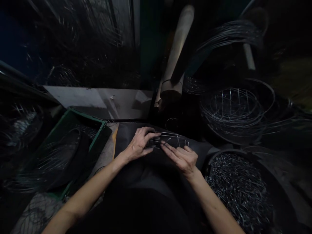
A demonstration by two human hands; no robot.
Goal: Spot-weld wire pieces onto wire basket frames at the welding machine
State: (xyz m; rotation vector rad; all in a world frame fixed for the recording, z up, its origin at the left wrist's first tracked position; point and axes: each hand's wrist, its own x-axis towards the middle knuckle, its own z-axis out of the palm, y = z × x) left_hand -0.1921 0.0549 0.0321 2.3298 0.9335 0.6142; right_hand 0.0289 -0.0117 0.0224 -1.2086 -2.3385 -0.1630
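Observation:
In the head view, a small wire frame (179,138) of thin shiny rods, with crosswise wires at its right end, is held over my lap. My left hand (141,143) grips its left end, the fingers on top and the thumb below. My right hand (180,157) is closed at the frame's near side, fingers pointing left, and a short wire end (168,140) sticks up by the fingertips. The dim light hides just how the right fingers meet the wires.
To the right stands a round tub (275,175) full of short bent wire pieces (239,188). Behind it lie round wire racks (231,107) and wire coils (229,34). A green crate (97,136) is at left. Ahead are a pale panel (97,102) and a thick pole (176,52).

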